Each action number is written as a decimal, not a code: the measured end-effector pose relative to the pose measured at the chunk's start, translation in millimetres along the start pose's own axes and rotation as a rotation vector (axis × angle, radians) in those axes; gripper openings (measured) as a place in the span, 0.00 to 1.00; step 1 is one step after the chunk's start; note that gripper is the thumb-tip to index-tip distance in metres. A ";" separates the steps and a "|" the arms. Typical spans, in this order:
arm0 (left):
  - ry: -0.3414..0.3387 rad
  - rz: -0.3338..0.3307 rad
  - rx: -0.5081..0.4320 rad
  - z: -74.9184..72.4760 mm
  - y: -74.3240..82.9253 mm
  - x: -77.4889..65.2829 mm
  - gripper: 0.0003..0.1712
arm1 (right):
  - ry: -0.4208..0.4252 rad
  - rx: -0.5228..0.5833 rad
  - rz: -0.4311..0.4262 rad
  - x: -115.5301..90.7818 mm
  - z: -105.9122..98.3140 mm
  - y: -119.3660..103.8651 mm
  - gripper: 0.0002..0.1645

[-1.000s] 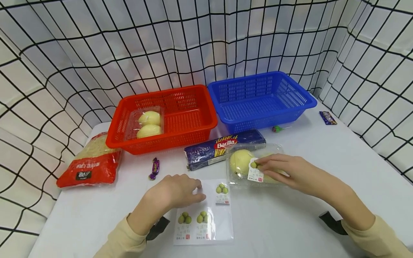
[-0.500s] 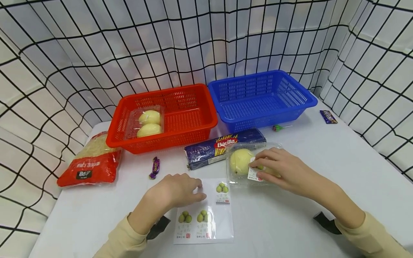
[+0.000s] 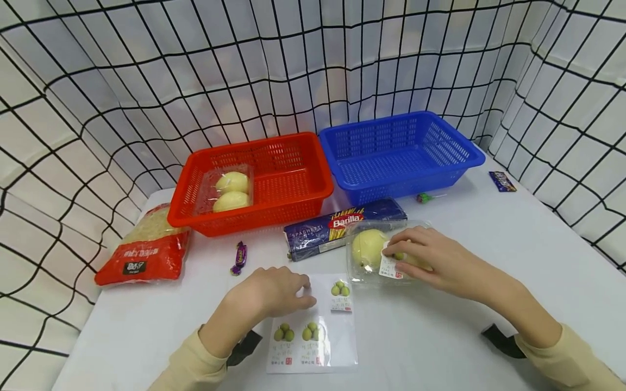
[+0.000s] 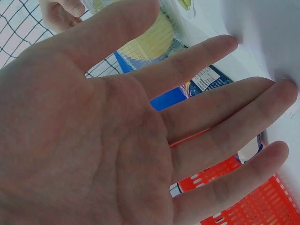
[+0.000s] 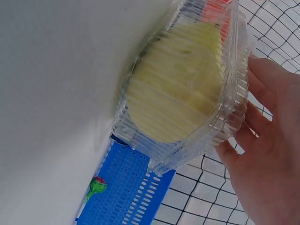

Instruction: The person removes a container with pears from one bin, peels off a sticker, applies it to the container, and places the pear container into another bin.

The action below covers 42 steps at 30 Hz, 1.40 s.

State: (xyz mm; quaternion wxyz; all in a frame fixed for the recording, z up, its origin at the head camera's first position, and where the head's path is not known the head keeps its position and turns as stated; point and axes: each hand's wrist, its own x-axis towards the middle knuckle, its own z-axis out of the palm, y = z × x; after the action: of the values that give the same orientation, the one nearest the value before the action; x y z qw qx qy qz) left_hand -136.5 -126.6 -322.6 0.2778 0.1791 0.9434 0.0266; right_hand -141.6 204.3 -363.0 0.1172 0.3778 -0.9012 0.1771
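Note:
My right hand [image 3: 430, 259] lies over the lid of a clear plastic clamshell box [image 3: 353, 266]. Its fingertips press a small white label [image 3: 390, 268], printed with green fruit, onto the lid and partly cover it. Inside the box are pale yellow melon-like fruits [image 3: 368, 247]; the one on the right is mostly hidden by the hand. In the right wrist view the ribbed side of the clamshell box [image 5: 176, 84] stands close to the fingers. My left hand [image 3: 269, 293] rests on a white sheet of fruit labels [image 3: 337, 347], its fingers stretched out in the left wrist view.
Behind stand a red basket [image 3: 288, 212] holding another fruit box [image 3: 232, 190], and a blue basket [image 3: 401, 190]. A Barilla spaghetti pack [image 3: 318, 233] touches or nearly touches the clamshell. Around lie a red food bag [image 3: 146, 255], a purple candy [image 3: 239, 258], a lollipop [image 3: 424, 198] and a blue snack packet [image 3: 502, 181].
My right fingers have slid left across the label and now cover its upper part. The left hand keeps its place on the sheet. The head view has tilted slightly.

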 end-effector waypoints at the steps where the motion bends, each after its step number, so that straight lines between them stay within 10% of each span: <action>1: -0.001 0.000 -0.001 0.6 0.3 0.4 0.23 | -0.003 0.005 -0.003 0.2 -1.4 0.9 0.19; 16: 0.042 0.003 0.011 -5.0 -3.0 1.0 0.24 | -0.241 0.197 0.160 2.9 -16.9 21.8 0.51; 25: 0.385 0.156 0.008 -21.4 -15.6 11.2 0.20 | -0.281 0.170 0.181 2.3 -14.0 23.6 0.59; 33: 0.689 0.357 0.030 -40.3 -7.7 55.5 0.30 | -0.311 0.155 0.173 5.3 -16.0 24.2 0.64; 42: 0.607 0.330 -0.005 -54.8 3.5 109.9 0.37 | -0.343 0.143 0.127 17.6 -16.1 19.9 0.67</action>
State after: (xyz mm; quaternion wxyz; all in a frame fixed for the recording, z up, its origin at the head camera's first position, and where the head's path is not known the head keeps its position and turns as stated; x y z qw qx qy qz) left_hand -250.6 -81.9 -332.4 -0.0233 0.3127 0.9412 0.1256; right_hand -166.8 212.5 -346.9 -0.0765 0.3520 -0.9152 0.1808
